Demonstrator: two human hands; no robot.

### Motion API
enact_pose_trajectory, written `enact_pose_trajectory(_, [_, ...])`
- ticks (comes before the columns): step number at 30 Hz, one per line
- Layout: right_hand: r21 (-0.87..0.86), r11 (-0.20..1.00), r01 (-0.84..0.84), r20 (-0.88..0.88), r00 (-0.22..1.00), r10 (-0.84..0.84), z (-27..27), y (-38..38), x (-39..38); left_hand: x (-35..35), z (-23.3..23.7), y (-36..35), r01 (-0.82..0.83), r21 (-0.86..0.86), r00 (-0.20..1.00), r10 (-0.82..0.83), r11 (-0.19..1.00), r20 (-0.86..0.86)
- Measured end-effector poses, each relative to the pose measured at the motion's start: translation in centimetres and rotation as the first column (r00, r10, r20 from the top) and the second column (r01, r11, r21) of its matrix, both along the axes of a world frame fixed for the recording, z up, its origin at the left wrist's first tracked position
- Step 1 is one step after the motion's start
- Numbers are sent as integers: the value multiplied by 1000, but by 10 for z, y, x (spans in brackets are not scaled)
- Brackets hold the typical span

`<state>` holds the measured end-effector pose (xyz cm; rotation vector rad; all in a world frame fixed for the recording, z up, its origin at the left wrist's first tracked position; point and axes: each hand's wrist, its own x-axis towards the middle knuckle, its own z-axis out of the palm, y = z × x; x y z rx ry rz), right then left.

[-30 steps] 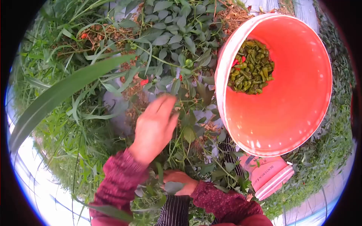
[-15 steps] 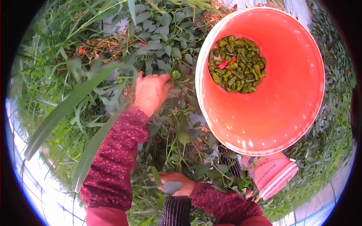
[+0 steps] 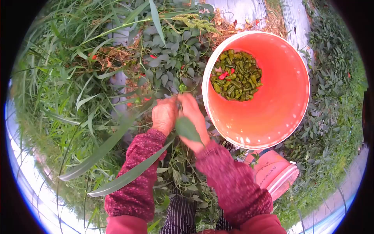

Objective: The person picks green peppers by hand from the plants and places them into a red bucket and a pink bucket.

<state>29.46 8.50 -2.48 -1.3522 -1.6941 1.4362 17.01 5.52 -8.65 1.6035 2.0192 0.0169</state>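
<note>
My left hand (image 3: 164, 115) is closed among the pepper plant's leaves (image 3: 171, 62), and what its fingers hold is hidden. Right beside it, my right hand (image 3: 193, 119) reaches up with its fingers pressed together, their tips close to the left hand's. What they grip, if anything, cannot be made out. A round green pepper (image 3: 182, 87) hangs just above the fingertips. To the right stands a large red bucket (image 3: 280, 105) with a white rim, tilted toward me. Many green peppers (image 3: 239, 80) and a few red ones (image 3: 223, 75) lie in its bottom.
A pink bucket (image 3: 270, 171) with printed lettering is below the large one. Long grass blades (image 3: 132, 175) cross in front of my left sleeve. Tall weeds (image 3: 50, 89) crowd the left side. Pale ground sheeting (image 3: 241, 11) shows at the top, with dry plant litter beside it.
My right hand has risen from low among the plants to beside my left hand. The left hand has moved down and right. The view has shifted, and the buckets appear slightly further left.
</note>
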Motion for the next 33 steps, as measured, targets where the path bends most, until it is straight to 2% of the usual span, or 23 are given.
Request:
enact_pose_trajectory(1, [107,994,24,166,985,-42,-29,0,-13,-1,4,1,27,-23,1000,-27,999,9])
enact_pose_trajectory(2, [-323,901,288,-190,913,-361,-65,0,-28,-2,-4,-4,52,66,999,-52,996,1])
enact_pose_trajectory(3, [-265,952,151,140,983,-117,-90,13,-32,-4,-7,-6,55,72,998,-55,996,-1])
enact_pose_trajectory(4, [162,986,-25,406,913,-44,-81,20,-27,-5,-9,-6,76,89,997,-73,993,-38])
enact_pose_trajectory(5, [-91,996,-10,513,856,56,-80,31,-37,-4,-10,-9,96,99,993,-89,990,-72])
enact_pose_trajectory(6, [-226,973,49,570,817,91,-88,39,-42,-4,-5,-7,128,103,988,-119,986,-96])
enact_pose_trajectory(7, [-423,897,125,570,807,156,-79,51,-43,-3,-6,-7,128,105,988,-118,986,-96])
enact_pose_trajectory(9, [-410,905,117,595,786,168,-90,52,-39,0,-9,-6,151,133,987,-143,980,-70])
enact_pose_trajectory(10, [-343,929,141,586,805,94,-98,48,-40,1,-7,-4,123,86,992,-119,989,-46])
enact_pose_trajectory(11, [-342,929,140,589,803,96,-106,45,-38,1,-8,-4,120,87,992,-116,989,-43])
enact_pose_trajectory(13, [-271,918,290,563,821,-94,-110,41,-38,-2,-8,-5,179,141,981,-167,974,-95])
enact_pose_trajectory(14, [-173,909,378,492,833,-253,-111,37,-41,-4,-5,-7,165,90,985,-160,982,-66])
enact_pose_trajectory(15, [-161,913,375,495,831,-254,-112,35,-44,-6,-6,-7,160,101,986,-155,982,-61])
enact_pose_trajectory(16, [-272,827,491,333,855,-398,-113,32,-46,-7,-6,-8,131,93,991,-128,987,-37])
enact_pose_trajectory(17, [-397,723,566,176,820,-545,-115,30,-47,-7,-7,-9,102,85,995,-102,991,-11])
enact_pose_trajectory(18, [-451,699,555,106,811,-575,-110,28,-48,-9,-5,-9,67,23,996,-68,998,50])
enact_pose_trajectory(21, [-471,754,457,147,884,-444,-98,16,-40,-13,-10,-15,122,111,993,-120,986,-20])
enact_pose_trajectory(22, [-482,761,435,135,895,-426,-105,10,-38,-13,2,-9,114,-54,992,-111,992,54])
enact_pose_trajectory(23, [-489,782,387,89,914,-397,-111,5,-36,-12,6,-7,121,-45,991,-119,992,56])
enact_pose_trajectory(26, [-358,875,325,179,944,-277,-92,-4,-36,-14,9,-1,164,-107,986,-164,981,7])
enact_pose_trajectory(28, [-264,920,290,231,945,-231,-54,-12,-33,-17,2,1,175,-122,984,-178,977,-11])
enact_pose_trajectory(29, [-236,925,298,181,949,-260,-42,-20,-32,-19,2,2,181,-132,983,-184,975,-13])
enact_pose_trajectory(33, [-84,992,92,21,996,-90,2,-38,-6,-31,3,5,158,-67,987,-157,985,25])
